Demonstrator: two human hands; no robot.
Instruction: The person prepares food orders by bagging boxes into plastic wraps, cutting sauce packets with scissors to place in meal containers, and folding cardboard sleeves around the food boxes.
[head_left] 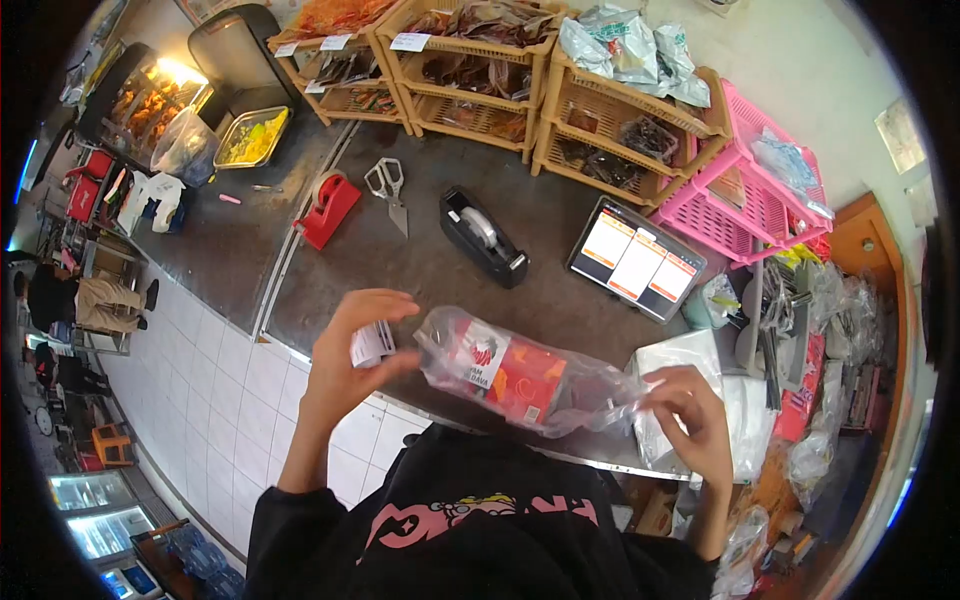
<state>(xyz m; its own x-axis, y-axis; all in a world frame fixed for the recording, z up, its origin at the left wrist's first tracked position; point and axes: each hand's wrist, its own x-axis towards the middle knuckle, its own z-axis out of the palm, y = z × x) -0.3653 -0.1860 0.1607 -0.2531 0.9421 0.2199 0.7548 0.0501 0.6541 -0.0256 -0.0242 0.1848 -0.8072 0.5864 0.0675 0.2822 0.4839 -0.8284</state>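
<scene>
A clear plastic bag (590,390) with a red-and-white printed box or packet (508,372) inside lies slanted above the table's front edge. My right hand (690,415) pinches the bag's loose right end between thumb and fingers. At the bag's other end, my left hand (345,350) is curved, its thumb and forefinger apart and not round the bag. A small curled white paper slip (372,343) with print sits within that hand; the fingers gripping it are partly hidden.
Behind the bag are a black tape dispenser (483,237), scissors (390,190), a red tape dispenser (328,208) and a tablet (637,258). Tan tiered racks (470,100) and pink baskets (730,190) line the back. White plastic bags (685,365) lie by my right hand. A person (75,295) is far left.
</scene>
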